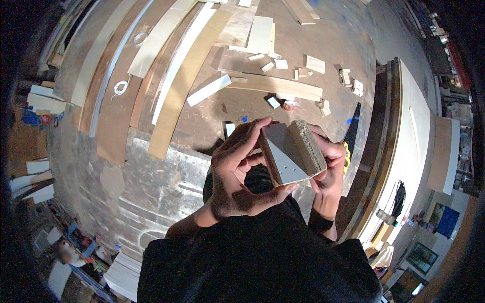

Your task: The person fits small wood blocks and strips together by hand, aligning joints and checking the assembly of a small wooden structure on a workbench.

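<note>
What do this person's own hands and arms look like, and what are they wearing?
The left hand and right hand are bare, without gloves. A dark band, perhaps a watch or strap, lies across the right wrist; none shows on the left. The black top leaves at least part of both forearms uncovered.

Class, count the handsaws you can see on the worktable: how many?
1: the handsaw lies near the right edge of the worktable, just right of the right hand. Others may be hidden.

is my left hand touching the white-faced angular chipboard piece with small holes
Touching: the head view shows the left hand gripping the white-faced chipboard piece, thumb at its lower edge.
</note>
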A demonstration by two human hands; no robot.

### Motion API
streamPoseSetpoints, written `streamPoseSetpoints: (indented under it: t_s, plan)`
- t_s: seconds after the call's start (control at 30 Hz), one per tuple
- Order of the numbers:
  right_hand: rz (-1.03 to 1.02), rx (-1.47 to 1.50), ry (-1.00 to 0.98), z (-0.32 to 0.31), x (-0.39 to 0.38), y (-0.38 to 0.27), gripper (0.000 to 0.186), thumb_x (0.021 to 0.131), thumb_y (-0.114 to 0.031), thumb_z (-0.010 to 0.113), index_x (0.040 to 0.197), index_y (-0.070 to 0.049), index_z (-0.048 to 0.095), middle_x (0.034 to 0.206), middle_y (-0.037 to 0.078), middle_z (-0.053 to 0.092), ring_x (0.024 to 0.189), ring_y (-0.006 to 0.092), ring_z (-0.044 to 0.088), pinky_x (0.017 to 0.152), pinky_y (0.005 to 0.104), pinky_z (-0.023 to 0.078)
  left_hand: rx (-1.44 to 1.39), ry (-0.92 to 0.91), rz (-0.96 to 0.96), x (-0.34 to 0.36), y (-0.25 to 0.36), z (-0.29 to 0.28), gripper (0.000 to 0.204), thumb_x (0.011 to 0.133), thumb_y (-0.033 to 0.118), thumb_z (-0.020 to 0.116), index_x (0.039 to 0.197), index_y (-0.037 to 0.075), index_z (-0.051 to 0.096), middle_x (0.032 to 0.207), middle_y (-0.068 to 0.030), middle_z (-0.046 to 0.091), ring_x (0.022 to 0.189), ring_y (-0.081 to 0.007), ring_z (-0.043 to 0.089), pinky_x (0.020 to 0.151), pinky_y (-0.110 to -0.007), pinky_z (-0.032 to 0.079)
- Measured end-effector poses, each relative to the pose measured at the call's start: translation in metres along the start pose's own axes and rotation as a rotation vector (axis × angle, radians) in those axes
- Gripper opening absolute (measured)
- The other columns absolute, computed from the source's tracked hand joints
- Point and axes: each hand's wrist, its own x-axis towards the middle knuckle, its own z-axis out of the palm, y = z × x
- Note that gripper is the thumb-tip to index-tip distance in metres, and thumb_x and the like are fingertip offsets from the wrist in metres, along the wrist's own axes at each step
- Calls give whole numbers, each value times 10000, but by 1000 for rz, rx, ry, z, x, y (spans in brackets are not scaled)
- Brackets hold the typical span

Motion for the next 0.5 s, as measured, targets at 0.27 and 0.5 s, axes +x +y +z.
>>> streamPoseSetpoints:
  t_s: [0.27,0.5]
  plan:
    - [-29,1,47,8,-8,-2,783,696,-481,887,1230,55,682,1348,295,598,1248,357,601,1073,452,443,149,-22,75,0,11,-3,905,678,169,895,1422,-90,450,1362,-213,526,1208,-251,605,888,-331,614]
    - [-9,10,63,11,-7,-3,807,703,-490,883,1232,80,670,1338,314,595,1240,345,604,1065,441,447,211,-15,118,3,17,-3,869,683,164,886,1403,-89,470,1323,-218,557,1187,-261,621,870,-332,620]
